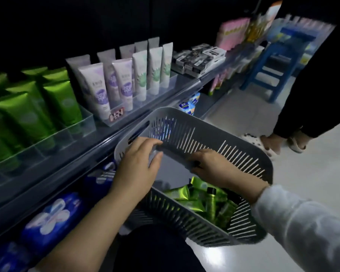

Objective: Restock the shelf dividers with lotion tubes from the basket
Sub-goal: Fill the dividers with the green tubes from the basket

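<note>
The left hand (pixel 137 163) grips the rim of the grey basket (pixel 165 111) at its 10 o'clock corner. The right hand (pixel 210 167) reaches inside with its fingers curled, and I cannot tell whether it holds anything. Green lotion tubes (pixel 186 195) lie heaped at the basket's 5 o'clock end. It would be best to keep the basket level and lift one tube toward the clear dividers (pixel 75 130) at 9 o'clock, already crowded with shelved green tubes (pixel 24 114). Another person's feet (pixel 263 142) stand at 3 o'clock.

Grey slotted plastic basket (pixel 214 132) in front of dark metal shelf (pixel 67 160). Green plastic lotion tubes (pixel 192 195) heaped in basket's near end. On shelf: clear plastic dividers (pixel 86 118) holding upright green shelf tubes (pixel 28 114) at left, white shelf tubes (pixel 110 85) to their right.
</note>
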{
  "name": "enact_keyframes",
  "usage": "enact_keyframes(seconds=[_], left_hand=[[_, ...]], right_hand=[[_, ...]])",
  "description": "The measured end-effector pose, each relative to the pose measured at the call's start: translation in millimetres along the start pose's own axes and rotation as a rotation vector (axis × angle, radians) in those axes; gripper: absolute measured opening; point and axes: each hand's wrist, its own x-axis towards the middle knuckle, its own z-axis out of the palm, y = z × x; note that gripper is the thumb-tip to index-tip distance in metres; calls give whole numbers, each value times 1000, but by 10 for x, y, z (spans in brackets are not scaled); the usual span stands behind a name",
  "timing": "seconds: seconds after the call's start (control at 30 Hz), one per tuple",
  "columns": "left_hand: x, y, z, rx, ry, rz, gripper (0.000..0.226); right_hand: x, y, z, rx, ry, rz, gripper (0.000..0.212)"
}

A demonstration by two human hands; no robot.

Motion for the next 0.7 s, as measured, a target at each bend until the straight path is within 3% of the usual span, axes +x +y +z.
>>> enact_keyframes(seconds=[0.17,0.43,0.7], left_hand=[[58,-109,190,394,-118,-123,28],[87,-57,224,463,-112,-163,24],[107,-36,209,477,-198,-203,24]], right_hand=[[317,91,471,41,-177,44,45],[464,192,1084,-67,-494,58,47],[481,192,1175,20,-398,67,35]])
